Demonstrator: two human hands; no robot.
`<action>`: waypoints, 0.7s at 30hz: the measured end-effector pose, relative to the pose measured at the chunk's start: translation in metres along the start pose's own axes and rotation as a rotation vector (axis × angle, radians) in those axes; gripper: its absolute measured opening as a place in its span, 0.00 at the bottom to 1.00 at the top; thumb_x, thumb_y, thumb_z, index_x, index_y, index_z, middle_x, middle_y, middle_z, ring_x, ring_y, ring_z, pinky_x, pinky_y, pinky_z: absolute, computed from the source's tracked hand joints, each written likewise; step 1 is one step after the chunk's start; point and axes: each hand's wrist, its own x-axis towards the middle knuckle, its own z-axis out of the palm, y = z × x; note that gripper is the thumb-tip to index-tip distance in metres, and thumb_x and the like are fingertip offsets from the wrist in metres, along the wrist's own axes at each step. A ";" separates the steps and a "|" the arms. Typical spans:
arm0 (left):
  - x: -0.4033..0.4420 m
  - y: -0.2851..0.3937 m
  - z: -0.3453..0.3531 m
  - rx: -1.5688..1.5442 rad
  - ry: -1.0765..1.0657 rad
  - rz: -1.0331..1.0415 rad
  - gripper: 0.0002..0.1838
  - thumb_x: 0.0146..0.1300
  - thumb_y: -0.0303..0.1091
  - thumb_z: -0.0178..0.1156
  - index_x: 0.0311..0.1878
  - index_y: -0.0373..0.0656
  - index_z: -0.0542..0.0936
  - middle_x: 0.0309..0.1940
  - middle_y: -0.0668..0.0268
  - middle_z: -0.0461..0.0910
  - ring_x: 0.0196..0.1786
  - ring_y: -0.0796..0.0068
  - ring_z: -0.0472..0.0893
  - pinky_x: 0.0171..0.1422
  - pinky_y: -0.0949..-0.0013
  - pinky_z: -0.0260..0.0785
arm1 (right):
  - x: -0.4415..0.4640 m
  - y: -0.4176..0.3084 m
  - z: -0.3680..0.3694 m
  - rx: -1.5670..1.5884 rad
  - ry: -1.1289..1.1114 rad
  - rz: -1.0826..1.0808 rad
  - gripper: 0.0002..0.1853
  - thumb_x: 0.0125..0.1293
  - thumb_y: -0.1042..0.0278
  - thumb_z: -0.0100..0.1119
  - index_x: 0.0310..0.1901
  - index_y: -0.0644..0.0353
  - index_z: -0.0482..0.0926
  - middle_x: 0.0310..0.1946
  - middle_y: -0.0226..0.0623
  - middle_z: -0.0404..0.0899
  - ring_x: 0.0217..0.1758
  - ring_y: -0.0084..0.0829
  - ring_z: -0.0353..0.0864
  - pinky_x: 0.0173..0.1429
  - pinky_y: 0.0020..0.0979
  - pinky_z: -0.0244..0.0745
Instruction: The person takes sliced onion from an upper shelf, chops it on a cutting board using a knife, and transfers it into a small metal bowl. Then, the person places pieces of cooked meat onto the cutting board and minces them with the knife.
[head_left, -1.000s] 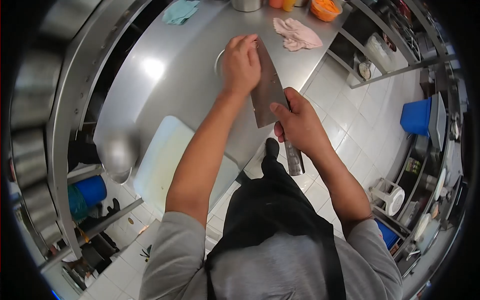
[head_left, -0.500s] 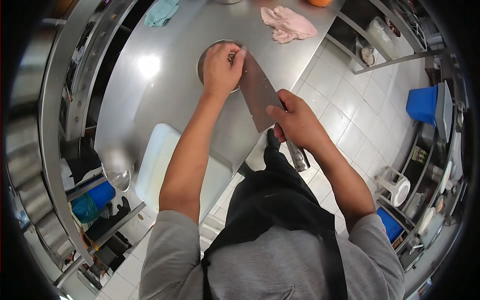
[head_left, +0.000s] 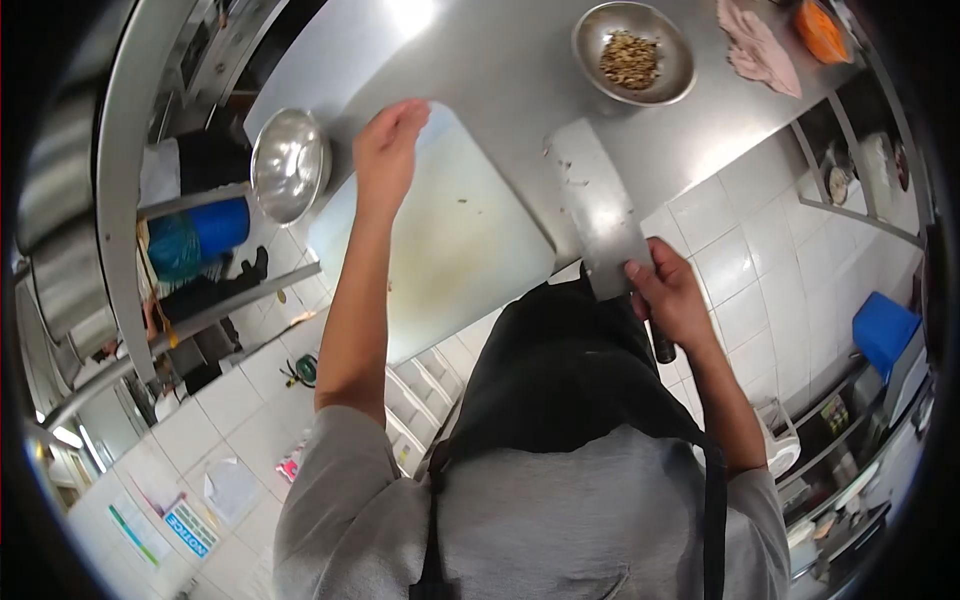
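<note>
My right hand (head_left: 672,290) grips a cleaver (head_left: 603,205) by its handle, with the thumb against the blade. Dark bits stick to the broad blade, which points away from me. Over the far left part of a white cutting board (head_left: 450,255) is my left hand (head_left: 390,145), its fingers drawn together and nothing visible in them. A few small scraps lie on the board. Beyond the cleaver, a metal bowl (head_left: 680,80) holds chopped brownish pieces (head_left: 630,62). Left of my left hand stands a second, shiny metal bowl (head_left: 290,165), with no contents visible.
The steel table (head_left: 480,60) has its edge along my right. A pink cloth (head_left: 757,45) and an orange item (head_left: 823,32) lie at the far right. Metal shelving (head_left: 130,200) runs along the left, and a blue bin (head_left: 885,330) stands at the right.
My left hand has left the bowl of chopped pieces and moved left over the board. The cleaver has come away from that bowl, towards me. The view has shifted, bringing more of the board into sight.
</note>
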 end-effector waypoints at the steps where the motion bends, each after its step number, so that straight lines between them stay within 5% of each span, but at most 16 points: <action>1: -0.020 -0.016 -0.020 -0.046 0.073 -0.040 0.17 0.84 0.38 0.65 0.61 0.32 0.89 0.52 0.62 0.92 0.56 0.72 0.89 0.66 0.69 0.79 | 0.000 0.008 0.014 -0.038 -0.005 0.027 0.08 0.85 0.67 0.62 0.55 0.63 0.81 0.30 0.27 0.79 0.23 0.18 0.75 0.29 0.26 0.70; 13: -0.206 -0.120 -0.109 -0.058 0.513 -0.252 0.16 0.84 0.40 0.66 0.59 0.36 0.89 0.42 0.71 0.89 0.46 0.85 0.80 0.52 0.75 0.75 | 0.017 0.046 0.104 -0.322 0.121 -0.033 0.07 0.83 0.69 0.60 0.50 0.65 0.79 0.25 0.31 0.77 0.21 0.20 0.76 0.25 0.29 0.70; 16: -0.216 -0.130 -0.115 -0.091 0.532 -0.242 0.15 0.84 0.39 0.65 0.60 0.37 0.89 0.47 0.68 0.90 0.45 0.83 0.83 0.49 0.74 0.76 | 0.031 0.044 0.126 -0.384 0.119 -0.066 0.08 0.82 0.69 0.61 0.49 0.66 0.77 0.24 0.33 0.77 0.20 0.21 0.77 0.24 0.31 0.70; 21: -0.198 -0.126 -0.108 0.455 0.454 0.133 0.13 0.76 0.32 0.67 0.59 0.40 0.90 0.56 0.59 0.88 0.57 0.60 0.84 0.63 0.59 0.76 | 0.047 0.043 0.171 -0.501 0.031 -0.022 0.11 0.80 0.67 0.64 0.46 0.67 0.75 0.23 0.37 0.76 0.20 0.26 0.79 0.27 0.36 0.72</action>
